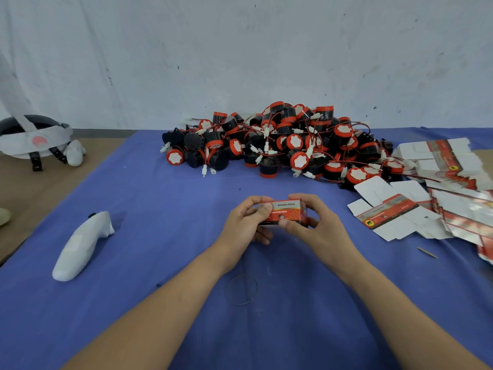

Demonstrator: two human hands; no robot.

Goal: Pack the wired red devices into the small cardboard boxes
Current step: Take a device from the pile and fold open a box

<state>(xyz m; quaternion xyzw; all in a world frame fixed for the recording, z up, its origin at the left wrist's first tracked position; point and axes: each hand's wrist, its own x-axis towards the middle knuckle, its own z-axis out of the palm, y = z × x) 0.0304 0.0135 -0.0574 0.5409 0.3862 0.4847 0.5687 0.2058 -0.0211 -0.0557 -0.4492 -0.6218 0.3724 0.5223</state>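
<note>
1. Nearest the person, a thin wire-like ring (pixel 241 289) lies flat on the blue cloth (pixel 165 222) between the forearms. It has no apparent part in the packing.
2. Just beyond it, both hands hold one small cardboard box (pixel 286 210), folded into shape, just above the cloth. The left hand (pixel 246 222) grips its left end with curled fingers. The right hand (pixel 316 222) wraps its right end, thumb pressed on the front face. Whether a device is already inside cannot be seen, and the end flaps are hidden by the fingers.
3. To the left, well apart, a white handheld controller (pixel 80 247) lies on the cloth.
4. To the right, a spread of flat, unfolded box blanks (pixel 394 217) waits, none of them formed yet.
5. Farther back, a large heap of wired red devices (pixel 280 140) sits loose, wires tangled together.
6. At far left, a headset (pixel 32 137) rests on the brown surface beside the cloth.
7. No finished boxes are in view, so I judge that nearly all the work remains.
</note>
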